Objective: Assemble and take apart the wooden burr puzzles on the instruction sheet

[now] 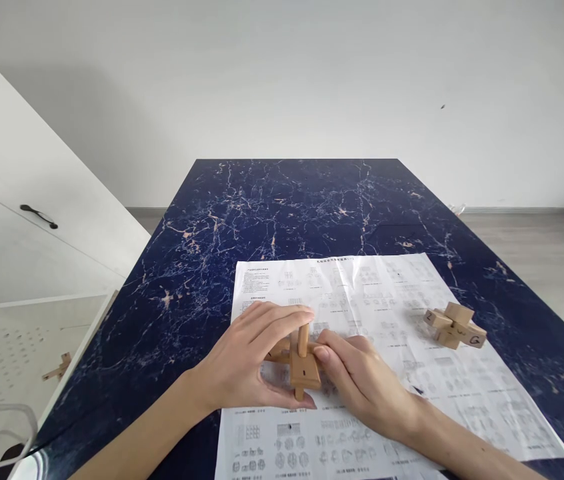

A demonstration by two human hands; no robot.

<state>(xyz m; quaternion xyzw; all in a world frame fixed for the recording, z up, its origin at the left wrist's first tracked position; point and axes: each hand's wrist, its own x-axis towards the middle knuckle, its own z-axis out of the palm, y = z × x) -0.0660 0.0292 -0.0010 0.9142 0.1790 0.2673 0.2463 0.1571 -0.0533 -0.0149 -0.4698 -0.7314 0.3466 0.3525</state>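
Between my two hands is a wooden interlocking puzzle (306,373) made of crossed bars, over the printed sheet. My left hand (257,353) grips it from the left, with the fingertips on top of the upright bar and the thumb beneath the lower end. From the right, my right hand (362,373) pinches the end of a sideways bar between thumb and curled fingers. Parts of the bars are hidden behind the fingers. A second wooden puzzle (456,325), with letters marked on its ends, sits on the right part of the sheet.
A creased instruction sheet (377,307) with small diagrams covers the near part of the dark blue marbled table (282,207). At left stand a white cabinet (62,180) and a perforated white surface (2,360) with a small wooden piece (58,368) and a pale cable (17,408).
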